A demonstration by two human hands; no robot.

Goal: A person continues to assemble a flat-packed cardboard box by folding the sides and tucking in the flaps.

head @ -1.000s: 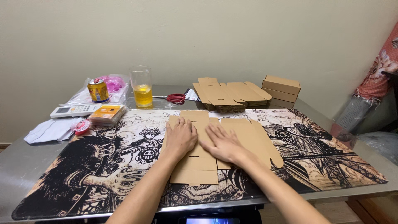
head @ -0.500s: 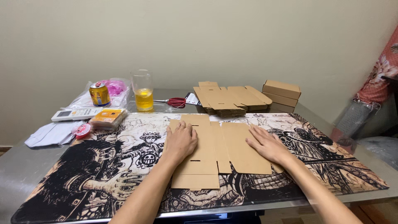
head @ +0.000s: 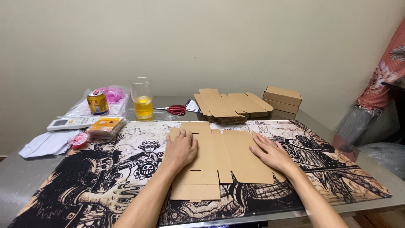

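Both forearms enter from the bottom edge. Left hand (head: 181,147) lies palm down on the left panel of a flat, unfolded cardboard box blank (head: 236,162); fingers close together, pointing away from the body, thumb out to the right. Right hand (head: 272,153) lies palm down on the right side of the same blank; fingers slightly spread, angled up and to the left, palm reaching the blank's right edge. Neither hand grips anything; both press flat.

The blank lies flat at mid-table on a large black-and-tan illustrated mat (head: 84,190), which covers most of the grey table (head: 25,185). A long flap of the blank extends toward the body below the left hand.

Left of the mat: folded white cloth or paper (head: 44,144), a small red tape roll (head: 79,140), an orange packet (head: 105,126), a white remote control (head: 69,123).

Farther back: a yellow drink can (head: 97,102) in front of a clear plastic bag holding something pink (head: 113,93), and a glass (head: 142,98) partly filled with yellow liquid. Red-handled scissors (head: 175,109) lie behind the mat. Just right of them, a stack of flat box blanks (head: 230,105). Right again, two closed cardboard boxes (head: 282,100), one on the other.

Plain pale wall (head: 211,42) behind; red floral fabric (head: 386,76) at the right edge.
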